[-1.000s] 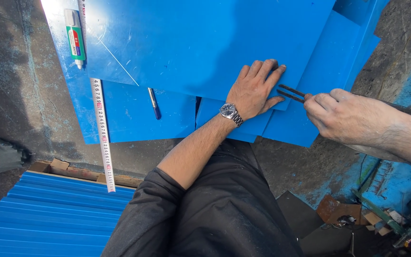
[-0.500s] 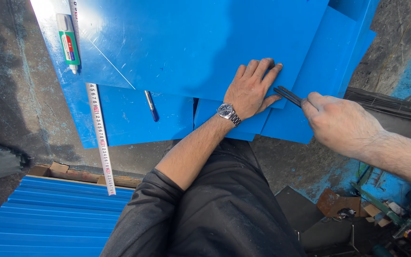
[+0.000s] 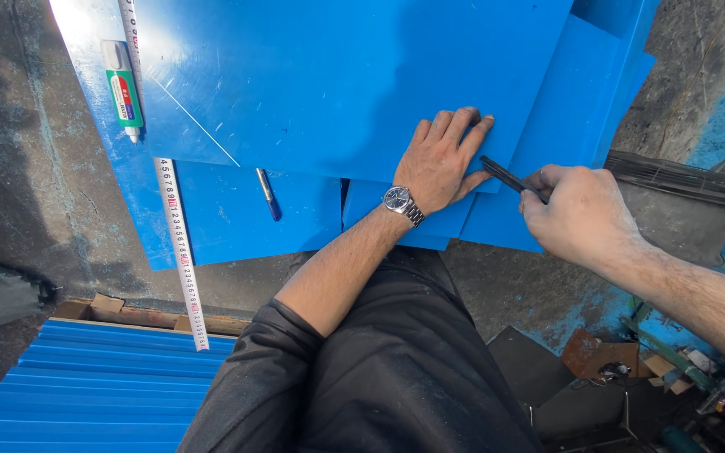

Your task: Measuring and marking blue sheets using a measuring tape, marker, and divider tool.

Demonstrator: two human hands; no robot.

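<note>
Now, left hand (image 3: pixel 442 159): fingers spread flat on blue sheet (image 3: pixel 337 75).
Right hand (image 3: pixel 581 214): fingers grip dark blade (image 3: pixel 505 176).
Marker (image 3: pixel 122 91), green label: 10 o'clock.

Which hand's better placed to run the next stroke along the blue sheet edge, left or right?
Right, probably. The right hand already grips the dark blade tool, its tip at the edge of the top blue sheet. The left hand lies flat on that sheet, pinning it, and holds no tool.
</note>
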